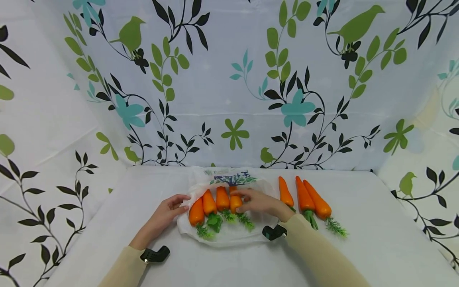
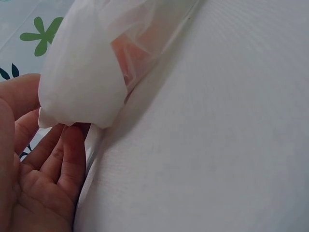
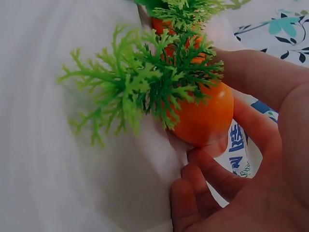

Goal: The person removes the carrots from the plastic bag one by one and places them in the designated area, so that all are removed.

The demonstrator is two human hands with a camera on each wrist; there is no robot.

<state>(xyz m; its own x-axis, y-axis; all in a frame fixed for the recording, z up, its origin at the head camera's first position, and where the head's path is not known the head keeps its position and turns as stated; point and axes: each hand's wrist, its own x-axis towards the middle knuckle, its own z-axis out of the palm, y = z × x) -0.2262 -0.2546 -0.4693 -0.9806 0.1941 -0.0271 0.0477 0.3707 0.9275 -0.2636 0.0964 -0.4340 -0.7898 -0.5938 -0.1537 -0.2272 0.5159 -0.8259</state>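
A white plastic bag (image 1: 263, 235) with a printed tree lies on the table, its mouth toward me. Several orange toy carrots lie side by side in the bag's mouth, green tops pointing at me. My right hand (image 1: 261, 202) grips the rightmost carrot (image 1: 235, 202) of that row between thumb and fingers. The right wrist view shows this carrot's rounded end (image 3: 205, 118) and feathery top (image 3: 130, 72) up close. At the bag's left edge, my left hand (image 1: 166, 215) holds the plastic (image 2: 82, 77) beside the leftmost carrot (image 1: 196, 213), thumb and fingers on either side.
On the table right of the bag lie three more carrots: a short one (image 1: 285, 192), a middle one (image 1: 304, 195) and a right one (image 1: 318, 201). Behind the white table (image 1: 201, 267) hangs a patterned cloth (image 1: 215, 95) with leaves and birds.
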